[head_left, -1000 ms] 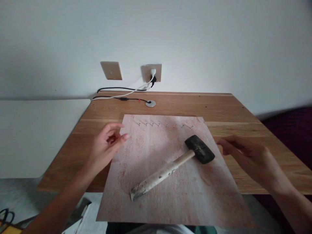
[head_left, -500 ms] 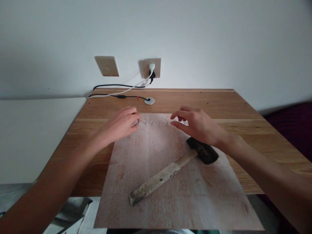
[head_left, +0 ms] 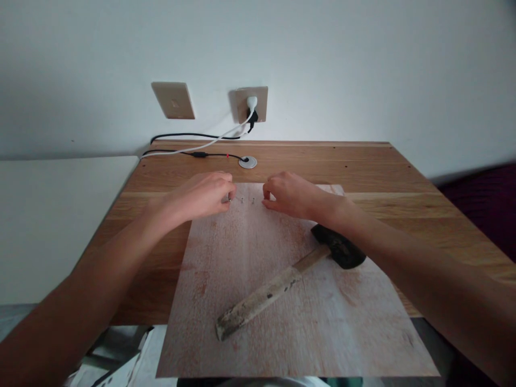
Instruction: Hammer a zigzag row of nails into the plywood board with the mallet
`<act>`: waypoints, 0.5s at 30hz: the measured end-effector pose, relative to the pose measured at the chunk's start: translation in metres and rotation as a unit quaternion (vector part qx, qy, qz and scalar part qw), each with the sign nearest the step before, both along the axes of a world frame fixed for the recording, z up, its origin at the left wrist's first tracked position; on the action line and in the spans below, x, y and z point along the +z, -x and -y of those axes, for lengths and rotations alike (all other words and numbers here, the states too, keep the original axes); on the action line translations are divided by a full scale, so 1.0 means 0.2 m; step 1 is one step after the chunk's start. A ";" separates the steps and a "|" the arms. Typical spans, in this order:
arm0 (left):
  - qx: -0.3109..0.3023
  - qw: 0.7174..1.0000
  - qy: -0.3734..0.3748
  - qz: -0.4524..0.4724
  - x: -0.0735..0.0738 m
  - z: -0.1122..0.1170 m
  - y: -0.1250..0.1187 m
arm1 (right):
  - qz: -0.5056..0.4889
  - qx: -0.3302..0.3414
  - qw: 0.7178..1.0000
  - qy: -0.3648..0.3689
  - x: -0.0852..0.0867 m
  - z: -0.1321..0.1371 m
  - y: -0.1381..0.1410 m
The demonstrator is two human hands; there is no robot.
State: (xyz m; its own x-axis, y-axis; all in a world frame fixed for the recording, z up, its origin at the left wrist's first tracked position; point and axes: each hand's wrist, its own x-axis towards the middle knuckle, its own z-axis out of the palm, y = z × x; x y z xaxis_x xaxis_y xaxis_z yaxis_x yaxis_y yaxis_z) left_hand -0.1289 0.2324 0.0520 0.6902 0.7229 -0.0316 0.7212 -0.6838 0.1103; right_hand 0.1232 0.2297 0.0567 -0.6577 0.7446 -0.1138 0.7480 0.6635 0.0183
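A row of small upright nails [head_left: 253,201] stands near the far edge of a pale wooden board [head_left: 242,258]. My left hand [head_left: 209,194] is at the left end of the row, with thumb and fingers pinched on a nail [head_left: 229,200]. Toward the right, my right hand [head_left: 288,194] closes its thumb and index finger around the place of another nail, which the fingertips hide. Nails farther right are covered by that hand. On the board, below my right wrist, lies a hammer [head_left: 282,282] with a dark head and a worn wooden handle.
The board rests on a wooden table [head_left: 374,204] and juts past its front edge. Cables [head_left: 189,153] run along the back to a wall socket [head_left: 258,102] and a round grommet [head_left: 247,162]. A white surface [head_left: 52,226] adjoins at left; dark purple fabric [head_left: 484,199] is at right.
My right hand has moved left along the row, and its parted fingers have closed at a nail. My left hand stays at its nail. The view has shifted slightly.
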 end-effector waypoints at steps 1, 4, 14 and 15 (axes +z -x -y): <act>-0.002 1.000 0.005 -0.004 0.00 -0.01 0.00 | 0.009 -0.002 1.000 -0.002 0.00 0.01 0.01; -0.002 1.000 0.011 -0.027 0.03 -0.02 -0.02 | 0.028 -0.010 1.000 -0.004 0.01 0.02 0.03; -0.017 0.994 -0.008 -0.109 0.06 -0.04 -0.07 | 0.058 -0.044 0.997 -0.001 0.03 0.06 0.07; -0.018 0.993 -0.004 -0.114 0.07 -0.05 -0.08 | 0.059 -0.044 0.997 0.001 0.03 0.06 0.08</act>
